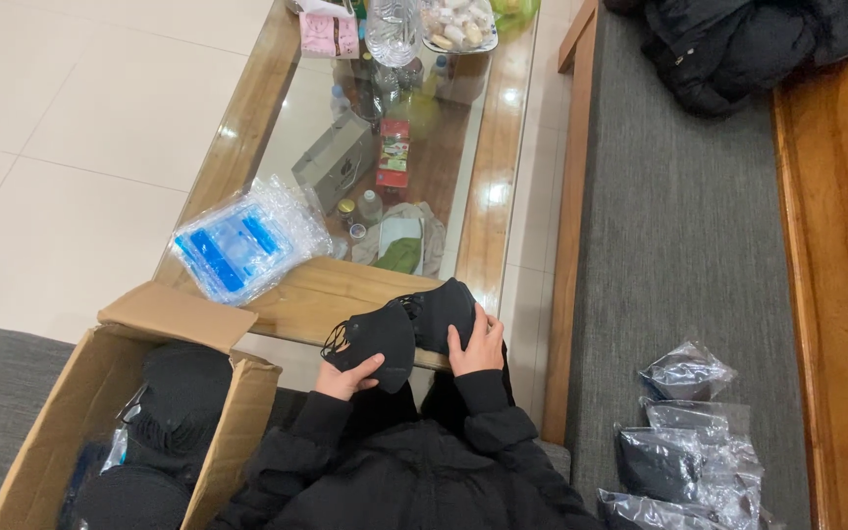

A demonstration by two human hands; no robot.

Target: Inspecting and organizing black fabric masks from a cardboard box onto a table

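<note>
Both hands hold a small stack of black face masks (399, 329) over the near edge of a wooden coffee table (326, 294). My left hand (345, 378) grips the left end of the masks from below, where the ear loops hang. My right hand (478, 345) lies on the right end with its fingers spread over the top. Black jacket sleeves cover both arms.
A pile of clear plastic bags with blue print (247, 240) lies on the table's left corner. An open cardboard box (100, 393) with dark masks stands at the left. Bagged black masks (689, 442) lie on the grey bench cushion (689, 236) at right. Bottles and snacks crowd the table's far end.
</note>
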